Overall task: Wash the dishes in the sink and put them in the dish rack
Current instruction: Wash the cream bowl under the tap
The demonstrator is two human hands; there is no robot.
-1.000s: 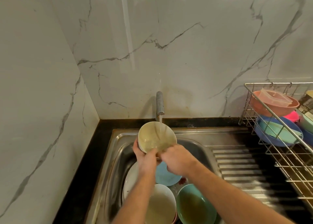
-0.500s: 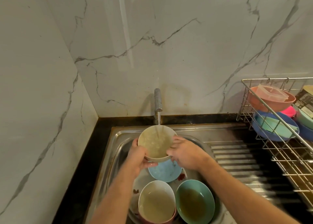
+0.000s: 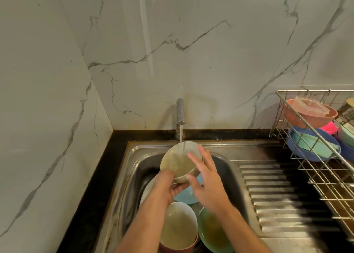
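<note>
Two bare arms reach in from the bottom, over the sink (image 3: 134,157). The left hand (image 3: 168,185) holds a cream bowl (image 3: 178,162) from below. Its thumb lies on the near rim and its fingers curl under the bottom. The right hand (image 3: 206,180) is spread, with its fingers straight and a little apart. Its fingertips (image 3: 201,149) lie across the right side of the bowl's rim, and its thumb is near the bowl's lower side.

The cream bowl is up in the air above the sink, right under the tap (image 3: 180,112). It is tipped a bit toward the person, so its inside shows. A thin stream of water (image 3: 181,136) falls from the tap into it. The inside looks wet and a bit yellow-brown.

More dishes lie in the sink below the hands. A light blue dish (image 3: 186,197) sits just under the held bowl. A white plate (image 3: 147,191) peeks out on the left, partly hidden by the left arm. Nearer the person sit a white bowl (image 3: 178,226) with cloudy water, stacked in a pink bowl (image 3: 178,248), and a green bowl (image 3: 214,233) beside it.

On the right, a metal dish rack (image 3: 325,176) stands on the black tabletop (image 3: 90,195). It holds a big pink bowl (image 3: 298,118) with a clear plastic box (image 3: 310,106) in it, a blue bowl (image 3: 306,151), and other coloured dishes at the edge.
</note>
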